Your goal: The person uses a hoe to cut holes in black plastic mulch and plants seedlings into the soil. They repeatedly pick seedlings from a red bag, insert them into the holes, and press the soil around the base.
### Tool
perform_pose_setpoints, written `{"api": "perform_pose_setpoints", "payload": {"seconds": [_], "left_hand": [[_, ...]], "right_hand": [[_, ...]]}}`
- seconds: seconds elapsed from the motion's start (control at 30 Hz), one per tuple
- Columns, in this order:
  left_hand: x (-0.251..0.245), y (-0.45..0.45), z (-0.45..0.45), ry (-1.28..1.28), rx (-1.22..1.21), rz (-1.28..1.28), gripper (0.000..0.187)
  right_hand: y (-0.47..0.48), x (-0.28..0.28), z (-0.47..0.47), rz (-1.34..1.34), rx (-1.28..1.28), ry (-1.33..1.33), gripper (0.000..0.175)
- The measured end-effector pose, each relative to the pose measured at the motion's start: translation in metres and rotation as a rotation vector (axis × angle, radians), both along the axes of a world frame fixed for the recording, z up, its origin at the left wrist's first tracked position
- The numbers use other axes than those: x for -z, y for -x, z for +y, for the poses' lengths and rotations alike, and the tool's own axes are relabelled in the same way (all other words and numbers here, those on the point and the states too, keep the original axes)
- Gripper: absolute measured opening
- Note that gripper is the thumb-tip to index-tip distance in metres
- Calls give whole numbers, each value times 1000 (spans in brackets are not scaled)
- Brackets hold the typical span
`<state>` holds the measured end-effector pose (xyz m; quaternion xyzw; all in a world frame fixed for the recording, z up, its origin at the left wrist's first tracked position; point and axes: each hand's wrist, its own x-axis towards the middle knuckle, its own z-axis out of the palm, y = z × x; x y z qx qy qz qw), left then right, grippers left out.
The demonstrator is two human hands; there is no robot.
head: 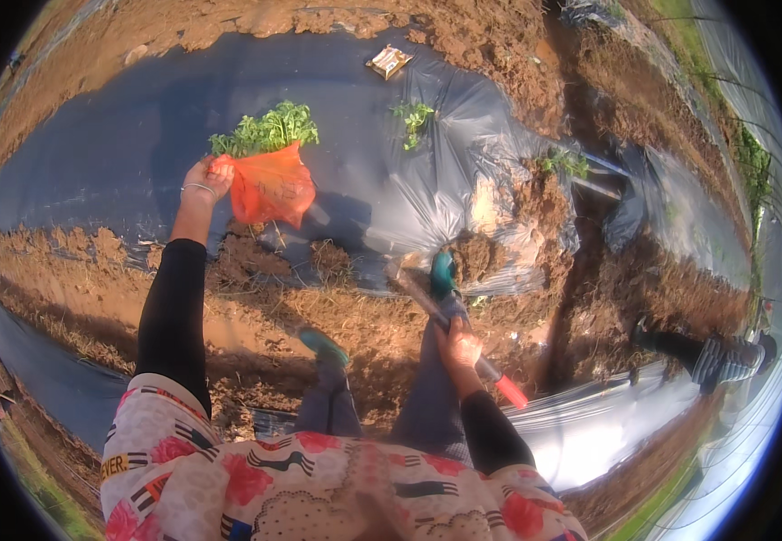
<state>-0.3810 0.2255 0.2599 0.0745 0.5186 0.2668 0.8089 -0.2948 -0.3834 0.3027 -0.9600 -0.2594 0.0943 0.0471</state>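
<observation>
My left hand (213, 177) grips the edge of an orange plastic bag (272, 186). Leafy green seedlings (269, 130) stick out of the bag's mouth, above dark plastic mulch film (161, 128). In my right hand (460, 343) is a tool handle with a red end (512, 392); its far part, muddy and blurred, reaches towards the film's edge beside my green boot (443, 274). A small green plant (414, 123) stands at the film beyond, right of the bag. Another plant (564, 162) is farther right, by the film's torn-looking end.
A small printed packet (389, 62) lies on the film's far side. Muddy furrow soil (255, 324) runs beneath me, with clods (479, 255) on the film's edge. A co-worker (722, 358) is at the right, near a shiny film-covered bed (607, 426). A ditch (577, 291) crosses at right.
</observation>
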Motion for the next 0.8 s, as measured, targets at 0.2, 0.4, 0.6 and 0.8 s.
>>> {"api": "perform_pose_setpoints", "payload": {"seconds": [0.2,0.4,0.6,0.8], "left_hand": [[-40,42,-6,-139,45,-200,13],[-116,107,-27,-259,-41,72,17],[-122,182,-31,-269,22,65,25],[-124,238,-50,-254,1,132,26]], "right_hand": [[-3,0,0,26,-11,-27,27],[-4,2,3,37,7,-56,28],[-6,-2,7,51,-1,-83,30],[-4,-5,13,87,29,-16,32]]}}
